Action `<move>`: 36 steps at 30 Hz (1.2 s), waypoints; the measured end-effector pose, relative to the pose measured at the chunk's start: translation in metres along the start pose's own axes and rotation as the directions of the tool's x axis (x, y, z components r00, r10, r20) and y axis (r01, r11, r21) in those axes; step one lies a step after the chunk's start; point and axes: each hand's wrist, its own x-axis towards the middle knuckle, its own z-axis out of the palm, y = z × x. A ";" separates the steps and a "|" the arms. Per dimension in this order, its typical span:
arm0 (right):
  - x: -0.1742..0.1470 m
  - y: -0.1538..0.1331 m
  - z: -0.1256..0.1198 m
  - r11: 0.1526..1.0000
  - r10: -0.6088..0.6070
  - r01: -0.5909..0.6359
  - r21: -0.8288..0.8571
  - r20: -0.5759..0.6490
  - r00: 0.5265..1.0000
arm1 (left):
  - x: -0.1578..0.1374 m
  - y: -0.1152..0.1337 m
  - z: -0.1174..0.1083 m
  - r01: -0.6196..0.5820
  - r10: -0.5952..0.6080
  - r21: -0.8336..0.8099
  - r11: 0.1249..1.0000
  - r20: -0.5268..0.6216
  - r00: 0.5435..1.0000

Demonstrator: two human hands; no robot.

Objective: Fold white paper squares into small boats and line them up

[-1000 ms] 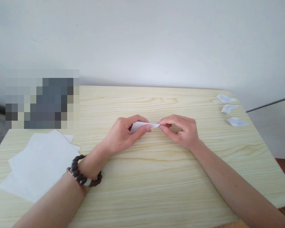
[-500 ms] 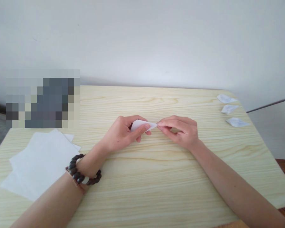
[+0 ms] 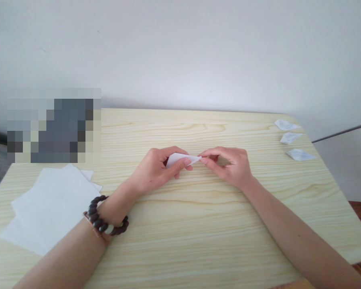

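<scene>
A folded white paper [image 3: 177, 159] with a narrow, pointed right end is held above the middle of the table. My left hand [image 3: 161, 166] grips its wider body, thumb across the front and fingers behind. At the tip, the thumb and forefinger of my right hand [image 3: 230, 164] pinch the paper. The wider left end is partly hidden inside my left palm. A bracelet of dark beads [image 3: 98, 220] circles my left wrist.
Loose white paper sheets [image 3: 54, 204] overlap on the left of the wooden table [image 3: 192, 241]. Three small folded paper pieces [image 3: 301, 155] lie near its right edge. A pixelated dark object [image 3: 60, 132] is at the back left, and a white wall [image 3: 198, 56] stands behind.
My right fingers have shifted their pinch slightly at the paper's tip, with the forefinger now more bent. My left hand keeps its hold almost unmoved.
</scene>
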 end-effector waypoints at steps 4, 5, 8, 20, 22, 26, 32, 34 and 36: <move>-0.001 0.001 0.001 0.999 -0.043 0.043 -0.008 -0.008 0.999 | 0.000 0.000 0.000 0.008 -0.007 0.003 1.000 -0.006 1.000; -0.001 0.002 0.001 0.998 -0.061 0.061 -0.009 -0.011 0.998 | 0.000 0.000 0.000 0.010 -0.010 -0.004 1.000 -0.003 1.000; -0.001 0.003 0.001 0.994 -0.104 0.103 -0.021 -0.015 0.994 | 0.001 0.001 -0.001 0.014 -0.013 -0.059 0.998 0.001 1.000; -0.002 0.002 -0.001 0.966 -0.259 0.258 -0.036 -0.020 0.966 | 0.001 -0.004 -0.005 0.086 -0.064 -0.246 0.966 0.096 0.993; -0.002 0.003 0.000 0.971 -0.237 0.237 -0.025 -0.017 0.971 | 0.001 -0.004 -0.004 0.085 -0.065 -0.231 0.969 0.096 0.993; -0.002 0.001 0.003 0.975 -0.223 0.224 -0.004 0.008 0.975 | 0.003 -0.004 -0.002 0.091 -0.071 -0.242 0.966 0.092 0.993; -0.001 -0.002 0.004 0.977 -0.212 0.212 0.019 -0.012 0.977 | 0.004 -0.005 -0.001 0.094 -0.069 -0.292 0.952 0.095 0.993; -0.002 -0.001 0.004 0.983 -0.180 0.181 0.033 -0.013 0.984 | 0.004 -0.006 -0.001 0.087 -0.063 -0.281 0.956 0.095 0.993; -0.003 -0.001 0.004 0.987 -0.154 0.154 0.046 -0.004 0.988 | 0.004 -0.006 -0.001 0.096 -0.073 -0.254 0.962 0.097 0.993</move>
